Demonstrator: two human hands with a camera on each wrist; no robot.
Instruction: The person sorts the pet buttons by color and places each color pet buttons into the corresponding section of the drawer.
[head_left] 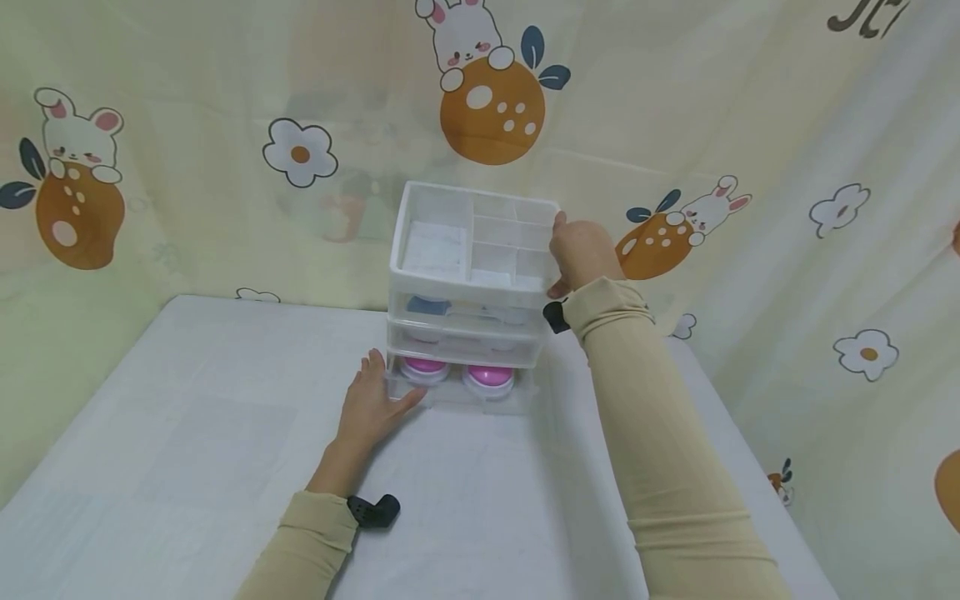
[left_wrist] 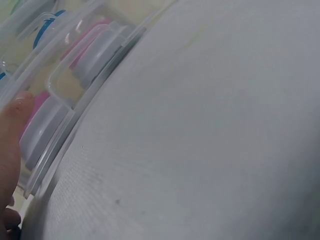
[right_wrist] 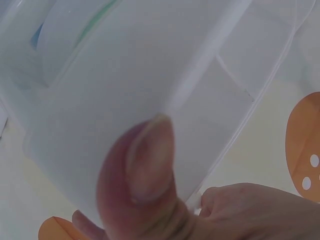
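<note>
A white plastic drawer organizer (head_left: 472, 279) stands at the table's back edge, with clear drawers under a divided top tray (head_left: 435, 242). Two round white items with pink tops, one being the right pink-topped item (head_left: 490, 382), show through the clear bottom drawer (head_left: 517, 404). My left hand (head_left: 367, 404) touches that drawer's left front corner, fingers extended and thumb across the front; the left wrist view shows the thumb (left_wrist: 15, 120) against the clear plastic. My right hand (head_left: 588, 254) grips the organizer's right side, its thumb (right_wrist: 145, 165) lying along the side wall in the right wrist view.
White cloth covers the table (head_left: 187, 442). Behind it hangs a cream curtain (head_left: 225, 225) printed with rabbits, oranges and flowers. A blue item (head_left: 427, 306) is visible inside the upper drawer. Each wrist wears a black device, such as the left wrist device (head_left: 375, 511).
</note>
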